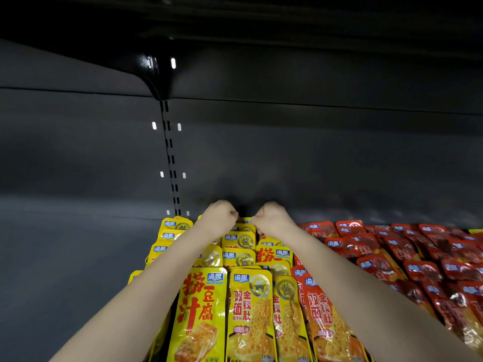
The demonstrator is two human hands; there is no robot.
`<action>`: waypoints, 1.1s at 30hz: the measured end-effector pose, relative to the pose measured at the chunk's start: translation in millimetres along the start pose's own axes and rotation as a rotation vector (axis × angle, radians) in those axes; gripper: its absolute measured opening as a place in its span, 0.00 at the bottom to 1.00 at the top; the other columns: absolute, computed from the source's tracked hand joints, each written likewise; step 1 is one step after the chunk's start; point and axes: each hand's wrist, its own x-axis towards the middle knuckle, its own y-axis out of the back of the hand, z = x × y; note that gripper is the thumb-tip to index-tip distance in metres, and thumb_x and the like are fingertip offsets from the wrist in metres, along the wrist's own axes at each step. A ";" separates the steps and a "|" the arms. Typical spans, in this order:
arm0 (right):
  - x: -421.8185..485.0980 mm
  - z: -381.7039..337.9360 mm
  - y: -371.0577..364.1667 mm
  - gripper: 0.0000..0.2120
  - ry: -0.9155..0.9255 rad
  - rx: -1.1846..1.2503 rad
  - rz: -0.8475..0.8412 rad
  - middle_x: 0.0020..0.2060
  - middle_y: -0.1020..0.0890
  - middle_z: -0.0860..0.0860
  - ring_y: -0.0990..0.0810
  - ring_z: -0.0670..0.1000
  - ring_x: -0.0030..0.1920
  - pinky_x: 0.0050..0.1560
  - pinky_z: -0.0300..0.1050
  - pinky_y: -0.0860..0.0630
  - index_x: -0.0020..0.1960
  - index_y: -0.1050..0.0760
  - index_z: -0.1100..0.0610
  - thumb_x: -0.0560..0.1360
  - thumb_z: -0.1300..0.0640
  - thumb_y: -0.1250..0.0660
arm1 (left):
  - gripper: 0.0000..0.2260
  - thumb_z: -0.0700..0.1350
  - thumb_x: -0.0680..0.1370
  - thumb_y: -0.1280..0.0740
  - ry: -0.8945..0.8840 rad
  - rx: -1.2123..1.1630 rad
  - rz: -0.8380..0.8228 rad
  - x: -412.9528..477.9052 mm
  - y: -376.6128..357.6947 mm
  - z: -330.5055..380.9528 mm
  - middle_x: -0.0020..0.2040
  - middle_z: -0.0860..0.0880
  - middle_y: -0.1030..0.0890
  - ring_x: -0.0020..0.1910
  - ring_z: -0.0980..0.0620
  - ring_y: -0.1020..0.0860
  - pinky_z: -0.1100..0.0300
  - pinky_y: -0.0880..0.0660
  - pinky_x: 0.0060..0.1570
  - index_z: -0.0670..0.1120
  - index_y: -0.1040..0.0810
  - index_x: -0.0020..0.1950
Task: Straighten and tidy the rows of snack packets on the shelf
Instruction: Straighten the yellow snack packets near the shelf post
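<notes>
Both arms reach deep into the dark shelf [78, 257], left hand [218, 214] and right hand [271, 216] curled into fists side by side at the back of the yellow packets [243, 257], fingers pinching the rearmost packet's top edge (hard to see). Red packets [418, 252] lie overlapped in rows just to the right.

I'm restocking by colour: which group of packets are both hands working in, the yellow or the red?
The yellow packets: the left hand and right hand are at their back row; the red packets lie untouched to the right.
</notes>
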 end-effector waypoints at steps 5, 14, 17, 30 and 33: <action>1.0 1.6 -1.8 0.07 -0.014 0.002 -0.014 0.37 0.17 0.54 0.16 0.54 0.42 0.51 0.48 0.20 0.44 0.22 0.63 0.74 0.58 0.35 | 0.15 0.40 0.79 0.41 -0.003 -0.008 -0.061 -0.4 -6.1 -3.1 0.31 0.41 0.31 0.36 0.42 0.33 0.58 0.38 0.36 0.38 0.30 0.33; -0.7 0.6 27.1 0.11 0.030 -0.037 0.001 0.41 0.16 0.58 0.17 0.57 0.42 0.43 0.44 0.21 0.44 0.20 0.66 0.74 0.63 0.40 | 0.12 0.40 0.79 0.41 -0.088 0.038 0.092 -7.7 4.3 -5.6 0.58 0.46 0.20 0.57 0.47 0.23 0.59 0.29 0.56 0.43 0.22 0.60; -10.1 6.4 46.4 0.10 0.065 -0.041 0.004 0.41 0.16 0.57 0.17 0.57 0.43 0.45 0.47 0.21 0.46 0.20 0.63 0.76 0.61 0.39 | 0.11 0.42 0.79 0.41 -0.118 0.017 0.090 -10.5 7.6 0.7 0.57 0.48 0.20 0.56 0.48 0.23 0.54 0.27 0.58 0.48 0.21 0.58; -25.3 39.4 49.4 0.06 0.091 -0.267 -0.138 0.47 0.17 0.52 0.20 0.49 0.48 0.44 0.38 0.28 0.49 0.18 0.57 0.74 0.58 0.31 | 0.12 0.44 0.77 0.41 -0.100 0.236 -0.071 -2.4 -45.9 32.8 0.56 0.46 0.19 0.59 0.43 0.25 0.51 0.27 0.57 0.51 0.20 0.56; -23.5 41.7 46.7 0.05 0.116 -0.148 -0.134 0.41 0.19 0.49 0.22 0.47 0.45 0.44 0.37 0.30 0.44 0.18 0.56 0.75 0.60 0.33 | 0.12 0.45 0.78 0.40 -0.070 0.248 -0.037 1.0 -50.5 32.4 0.56 0.46 0.19 0.60 0.42 0.26 0.52 0.27 0.57 0.50 0.20 0.56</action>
